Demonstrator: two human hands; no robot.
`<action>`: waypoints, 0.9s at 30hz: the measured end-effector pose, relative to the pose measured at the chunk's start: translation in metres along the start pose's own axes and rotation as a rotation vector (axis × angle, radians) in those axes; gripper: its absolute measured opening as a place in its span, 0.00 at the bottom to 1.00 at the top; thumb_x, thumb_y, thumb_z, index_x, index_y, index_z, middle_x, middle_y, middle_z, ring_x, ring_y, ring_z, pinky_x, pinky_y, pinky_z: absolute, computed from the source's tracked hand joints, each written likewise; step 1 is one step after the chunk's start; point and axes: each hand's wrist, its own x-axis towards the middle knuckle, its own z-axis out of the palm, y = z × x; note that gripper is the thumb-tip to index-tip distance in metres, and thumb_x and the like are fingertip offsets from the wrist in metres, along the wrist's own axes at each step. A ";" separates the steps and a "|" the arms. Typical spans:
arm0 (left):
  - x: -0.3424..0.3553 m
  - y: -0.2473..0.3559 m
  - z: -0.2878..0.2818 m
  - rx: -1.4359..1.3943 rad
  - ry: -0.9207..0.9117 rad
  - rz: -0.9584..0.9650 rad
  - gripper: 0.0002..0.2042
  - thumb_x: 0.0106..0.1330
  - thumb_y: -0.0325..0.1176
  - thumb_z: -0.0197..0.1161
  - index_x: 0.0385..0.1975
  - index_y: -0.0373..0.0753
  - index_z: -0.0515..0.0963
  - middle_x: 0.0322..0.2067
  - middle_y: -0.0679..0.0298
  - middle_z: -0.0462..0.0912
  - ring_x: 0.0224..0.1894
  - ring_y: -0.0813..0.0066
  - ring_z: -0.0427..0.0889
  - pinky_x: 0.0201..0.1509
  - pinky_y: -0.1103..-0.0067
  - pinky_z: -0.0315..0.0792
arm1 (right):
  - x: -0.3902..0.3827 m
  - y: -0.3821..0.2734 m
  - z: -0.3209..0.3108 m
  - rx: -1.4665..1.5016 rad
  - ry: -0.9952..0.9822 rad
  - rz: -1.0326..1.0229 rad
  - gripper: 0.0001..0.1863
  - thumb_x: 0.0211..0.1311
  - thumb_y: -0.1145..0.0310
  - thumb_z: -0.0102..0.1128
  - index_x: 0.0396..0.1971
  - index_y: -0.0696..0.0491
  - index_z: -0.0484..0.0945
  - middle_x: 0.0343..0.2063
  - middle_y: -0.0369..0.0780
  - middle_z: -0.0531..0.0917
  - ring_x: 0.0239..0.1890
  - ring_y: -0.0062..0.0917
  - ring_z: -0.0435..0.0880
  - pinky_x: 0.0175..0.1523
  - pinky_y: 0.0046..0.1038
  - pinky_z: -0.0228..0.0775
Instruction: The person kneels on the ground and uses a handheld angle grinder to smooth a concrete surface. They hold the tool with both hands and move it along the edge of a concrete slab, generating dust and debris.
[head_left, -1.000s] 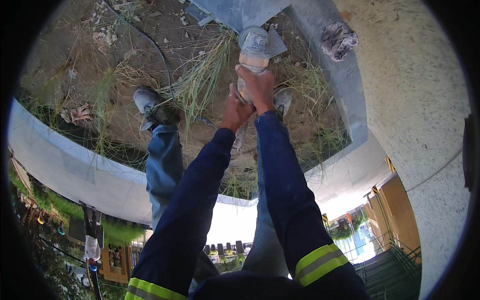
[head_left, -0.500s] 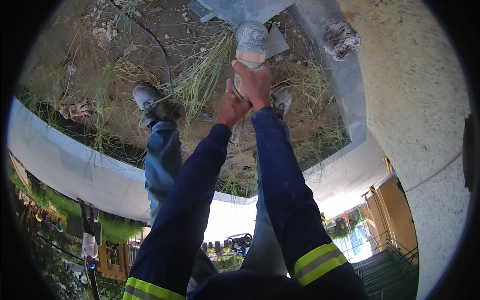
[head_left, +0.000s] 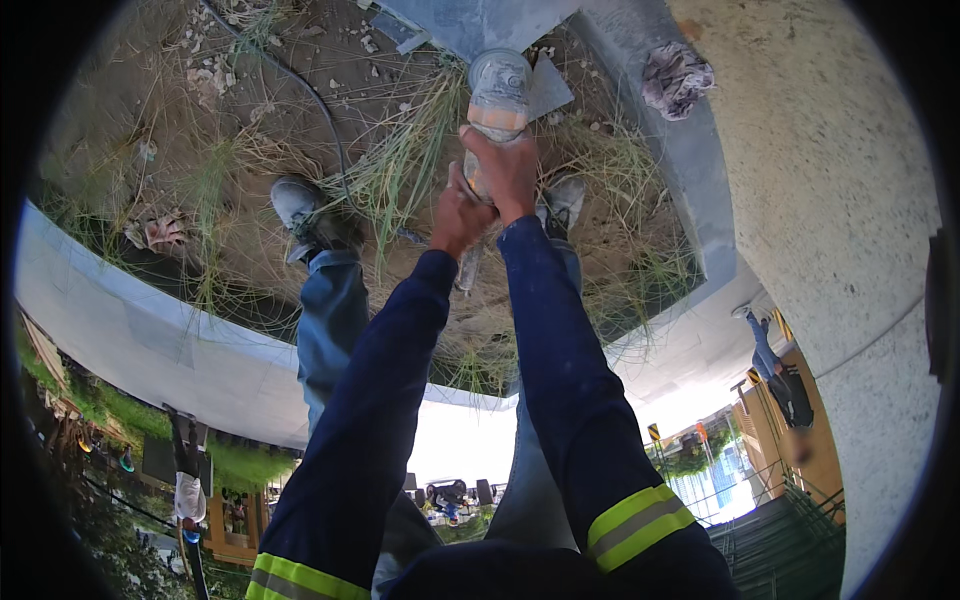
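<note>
A dust-coated angle grinder (head_left: 498,90) is held out in front of me, its round head against the lower edge of a grey slab (head_left: 480,22). My right hand (head_left: 506,168) wraps round its body from the right. Just behind, my left hand (head_left: 462,216) is closed round the rear part of the same tool. My palms hide much of the grip. A pale flat piece (head_left: 549,88) lies right beside the grinder's head.
Dry and green grass (head_left: 410,140) covers the dirt around my shoes. A dark cable (head_left: 318,95) crosses the ground at the left. A crumpled cloth (head_left: 678,80) rests on the grey ledge (head_left: 690,165) by the speckled wall (head_left: 800,150). Other people (head_left: 790,390) stand farther off.
The grinder and both hands have shifted very slightly left in the picture, with the grip unchanged. A person has come into view at the lower right.
</note>
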 end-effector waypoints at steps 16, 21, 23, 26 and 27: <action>0.097 -0.123 -0.095 -0.228 -0.411 -0.003 0.16 0.75 0.32 0.58 0.58 0.36 0.72 0.43 0.66 0.79 0.42 0.80 0.78 0.44 0.77 0.73 | 0.020 0.033 0.063 0.059 0.237 0.052 0.40 0.37 0.64 0.79 0.54 0.63 0.76 0.45 0.55 0.86 0.50 0.51 0.87 0.55 0.45 0.80; 0.095 -0.150 -0.070 0.373 -0.353 -0.163 0.19 0.78 0.36 0.56 0.64 0.35 0.70 0.43 0.62 0.80 0.42 0.78 0.79 0.43 0.75 0.75 | 0.001 0.054 0.042 0.200 0.326 0.056 0.40 0.37 0.67 0.78 0.56 0.63 0.74 0.48 0.54 0.85 0.52 0.47 0.86 0.56 0.43 0.79; 0.093 -0.158 -0.069 0.457 -0.388 -0.137 0.17 0.79 0.37 0.55 0.61 0.35 0.70 0.40 0.61 0.79 0.40 0.77 0.80 0.40 0.74 0.76 | -0.004 0.057 0.036 0.191 0.340 0.078 0.41 0.37 0.66 0.78 0.56 0.63 0.74 0.48 0.54 0.85 0.51 0.47 0.86 0.56 0.43 0.79; 0.110 -0.190 -0.100 0.151 -0.453 0.017 0.16 0.79 0.38 0.55 0.58 0.35 0.71 0.38 0.62 0.78 0.36 0.77 0.80 0.35 0.73 0.76 | 0.000 0.049 0.051 0.167 0.290 0.091 0.42 0.37 0.66 0.79 0.57 0.63 0.74 0.47 0.54 0.85 0.50 0.47 0.86 0.56 0.42 0.78; 0.119 -0.191 -0.103 0.171 -0.460 0.069 0.16 0.79 0.37 0.55 0.59 0.36 0.70 0.38 0.64 0.78 0.36 0.77 0.79 0.35 0.74 0.76 | 0.003 0.048 0.054 0.163 0.279 0.090 0.42 0.37 0.66 0.79 0.57 0.63 0.74 0.46 0.54 0.85 0.50 0.47 0.86 0.56 0.42 0.78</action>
